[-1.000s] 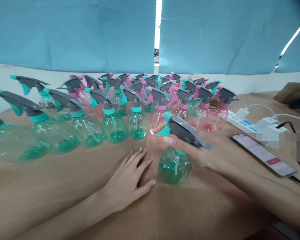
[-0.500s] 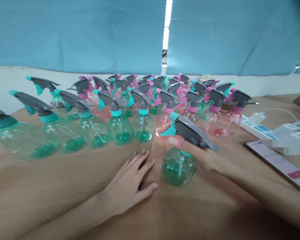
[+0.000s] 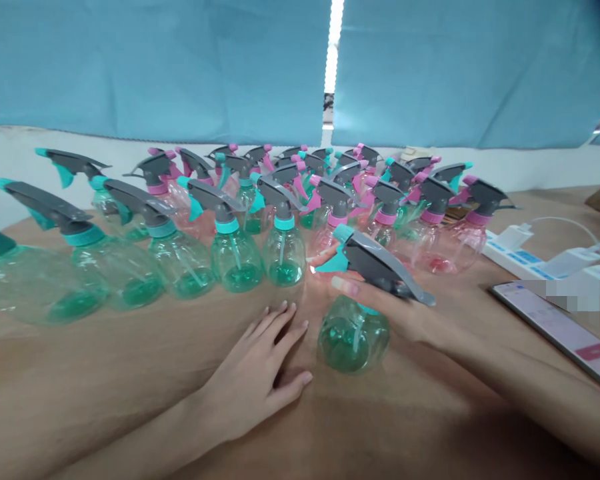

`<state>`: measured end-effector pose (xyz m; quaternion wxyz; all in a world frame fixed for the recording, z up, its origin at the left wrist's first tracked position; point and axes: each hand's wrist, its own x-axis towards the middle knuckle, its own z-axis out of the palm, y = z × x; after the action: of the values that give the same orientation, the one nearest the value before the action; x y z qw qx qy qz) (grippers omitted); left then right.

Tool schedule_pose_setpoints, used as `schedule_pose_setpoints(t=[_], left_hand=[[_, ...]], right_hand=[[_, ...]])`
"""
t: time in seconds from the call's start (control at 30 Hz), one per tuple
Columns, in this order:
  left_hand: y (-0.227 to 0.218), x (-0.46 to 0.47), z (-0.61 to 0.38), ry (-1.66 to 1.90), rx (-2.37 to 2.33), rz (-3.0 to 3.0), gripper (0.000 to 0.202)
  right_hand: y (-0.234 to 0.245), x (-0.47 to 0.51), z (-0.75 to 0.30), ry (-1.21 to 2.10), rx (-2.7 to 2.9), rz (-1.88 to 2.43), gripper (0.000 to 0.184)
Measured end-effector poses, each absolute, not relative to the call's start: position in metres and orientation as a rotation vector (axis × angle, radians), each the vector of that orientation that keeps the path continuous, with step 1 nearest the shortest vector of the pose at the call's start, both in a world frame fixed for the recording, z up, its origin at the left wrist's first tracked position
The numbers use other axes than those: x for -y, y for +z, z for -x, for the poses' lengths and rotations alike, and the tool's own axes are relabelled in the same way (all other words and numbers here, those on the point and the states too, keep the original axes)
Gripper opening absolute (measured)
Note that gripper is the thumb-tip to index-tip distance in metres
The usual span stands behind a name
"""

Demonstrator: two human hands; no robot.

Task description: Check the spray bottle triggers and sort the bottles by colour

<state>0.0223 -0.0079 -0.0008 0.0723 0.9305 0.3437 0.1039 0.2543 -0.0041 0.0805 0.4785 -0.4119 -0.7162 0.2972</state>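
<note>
My right hand [image 3: 380, 300] is wrapped round the neck of a green spray bottle [image 3: 347, 340] with a grey head and turquoise nozzle. The bottle is close to the tabletop; whether its base touches I cannot tell. Palm down on the brown table [image 3: 180, 373], my left hand [image 3: 260, 367] lies with its fingers apart, holding nothing, just left of that bottle. Beyond my hands stands a front row of green spray bottles, the nearest being one with a turquoise collar [image 3: 284, 253]. Pink spray bottles [image 3: 460, 240] continue the row to the right.
More pink and green spray bottles stand crowded behind the front row. At the right lie a phone [image 3: 555, 333] with its screen lit and a white power strip [image 3: 515, 253] with plugs and cables. A blue curtain [image 3: 155, 67] hangs across the back.
The view has shifted slightly, so the left-hand bottles appear a little further left. My right hand still grips the green spray bottle, and my left hand stays flat on the table.
</note>
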Motion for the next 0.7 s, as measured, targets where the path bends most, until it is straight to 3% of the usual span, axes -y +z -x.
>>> schedule_pose_setpoints(t=[0.2, 0.4, 0.7], left_hand=[[-0.0011, 0.0081, -0.0229, 0.307, -1.025, -2.799, 0.057], [0.0011, 0.0081, -0.0234, 0.286, -1.003, -2.808, 0.057], [0.0003, 0.008, -0.0224, 0.251, -1.012, -2.809, 0.058]], right_hand=[[0.0819, 0.0049, -0.2541, 0.795, 1.743, 0.978, 0.009], [0.085, 0.007, -0.2597, 0.806, 1.841, 1.032, 0.017], [0.0819, 0.0046, -0.257, 0.824, 1.792, 0.958, 0.008]])
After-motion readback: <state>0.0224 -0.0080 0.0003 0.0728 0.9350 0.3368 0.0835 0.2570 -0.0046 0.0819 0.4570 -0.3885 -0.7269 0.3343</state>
